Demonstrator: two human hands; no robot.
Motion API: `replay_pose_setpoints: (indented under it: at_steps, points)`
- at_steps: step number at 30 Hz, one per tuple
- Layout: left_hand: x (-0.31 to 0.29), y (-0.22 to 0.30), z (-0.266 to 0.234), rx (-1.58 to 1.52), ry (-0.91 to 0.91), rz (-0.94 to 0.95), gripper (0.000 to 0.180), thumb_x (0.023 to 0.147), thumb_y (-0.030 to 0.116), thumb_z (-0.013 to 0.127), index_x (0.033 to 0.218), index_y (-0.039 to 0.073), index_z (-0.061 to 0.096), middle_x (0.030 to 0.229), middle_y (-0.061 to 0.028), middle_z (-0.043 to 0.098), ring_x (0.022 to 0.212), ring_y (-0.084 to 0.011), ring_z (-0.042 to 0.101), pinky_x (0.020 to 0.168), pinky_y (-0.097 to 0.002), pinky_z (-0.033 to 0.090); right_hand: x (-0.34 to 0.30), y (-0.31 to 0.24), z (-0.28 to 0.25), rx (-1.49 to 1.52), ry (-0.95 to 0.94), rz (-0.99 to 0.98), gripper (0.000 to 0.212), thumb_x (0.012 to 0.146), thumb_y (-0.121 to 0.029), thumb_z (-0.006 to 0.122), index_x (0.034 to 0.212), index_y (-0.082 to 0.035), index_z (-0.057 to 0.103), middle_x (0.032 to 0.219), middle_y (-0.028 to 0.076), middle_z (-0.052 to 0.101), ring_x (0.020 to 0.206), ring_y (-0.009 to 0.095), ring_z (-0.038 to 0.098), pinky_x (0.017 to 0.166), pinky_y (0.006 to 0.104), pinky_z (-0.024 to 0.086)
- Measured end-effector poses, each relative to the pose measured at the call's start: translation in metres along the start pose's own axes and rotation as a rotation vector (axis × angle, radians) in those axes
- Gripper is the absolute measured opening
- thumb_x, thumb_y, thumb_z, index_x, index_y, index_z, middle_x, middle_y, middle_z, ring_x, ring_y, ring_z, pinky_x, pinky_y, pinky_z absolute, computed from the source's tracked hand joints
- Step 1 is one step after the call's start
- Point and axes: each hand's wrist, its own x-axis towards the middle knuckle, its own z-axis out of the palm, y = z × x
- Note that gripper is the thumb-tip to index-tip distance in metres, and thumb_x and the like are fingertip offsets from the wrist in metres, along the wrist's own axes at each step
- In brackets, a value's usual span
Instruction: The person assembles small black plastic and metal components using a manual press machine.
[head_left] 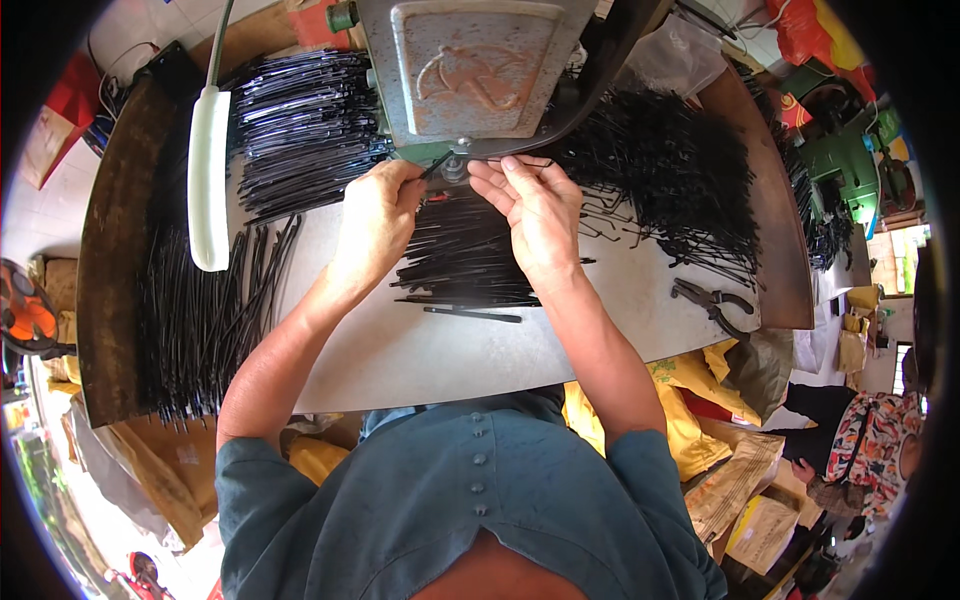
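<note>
My left hand point(377, 222) pinches a thin black rod point(438, 163), which looks like an umbrella rib, and its tip reaches under the head of a grey press point(478, 70). On the other side of the press point, my right hand point(543, 215) has thumb and forefinger closed on a thin dark rod point(537, 161); its other fingers are partly curled. Whether the two rods touch is hidden by the fingers and the machine. Just below the hands lies a pile of flat black rods point(468, 255) on the pale metal tabletop point(390, 355).
Bundled black rods point(305, 125) lie back left, with more point(195, 320) at the left edge. A tangled heap point(680, 170) fills the right, beside pliers point(712, 305). A white lamp point(209, 180) hangs left. Yellow sacks point(700, 390) lie below; another person point(870, 450) is far right.
</note>
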Motion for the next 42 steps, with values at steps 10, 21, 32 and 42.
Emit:
replay_pose_setpoints:
  at_steps: [10, 21, 32, 42]
  points:
    - [0.001, -0.003, 0.005, 0.014, -0.012, 0.008, 0.012, 0.074, 0.005, 0.055, 0.083, -0.004, 0.057, 0.064, -0.0118, 0.055, 0.054, -0.0135, 0.049, 0.051, -0.0251, 0.039, 0.003, 0.003, 0.003, -0.015, 0.013, 0.008, 0.006, 0.082, -0.001, 0.047, 0.084, 0.004, 0.046, 0.082, 0.016, 0.055, 0.075, 0.024, 0.060, 0.067, 0.0315, 0.053]
    - [-0.006, 0.005, 0.007, 0.592, -0.033, 0.274, 0.007, 0.073, 0.004, 0.052, 0.077, 0.000, 0.048, 0.070, -0.0125, 0.051, 0.056, -0.0276, 0.053, 0.048, -0.0343, 0.044, 0.003, 0.003, 0.000, -0.044, -0.011, 0.025, 0.007, 0.082, -0.002, 0.046, 0.086, 0.005, 0.045, 0.086, 0.017, 0.053, 0.081, 0.027, 0.058, 0.075, 0.0363, 0.050]
    - [-0.010, 0.022, 0.008, -1.032, -0.215, -0.676, 0.008, 0.079, 0.011, 0.055, 0.076, 0.004, 0.052, 0.064, -0.0048, 0.054, 0.050, -0.0108, 0.052, 0.044, -0.0212, 0.042, -0.021, -0.033, -0.015, -0.319, -0.138, 0.282, 0.010, 0.076, -0.007, 0.056, 0.084, -0.001, 0.054, 0.079, 0.008, 0.057, 0.064, 0.015, 0.056, 0.061, 0.0249, 0.048]
    - [-0.020, 0.000, -0.020, 0.225, -0.266, 0.391, 0.012, 0.066, 0.004, 0.056, 0.078, 0.001, 0.054, 0.075, -0.0123, 0.052, 0.072, -0.0276, 0.051, 0.062, -0.0338, 0.042, -0.045, -0.040, -0.017, -0.566, -0.073, -0.045, 0.009, 0.075, -0.008, 0.058, 0.079, -0.001, 0.053, 0.065, 0.002, 0.051, 0.052, 0.007, 0.046, 0.048, 0.0185, 0.037]
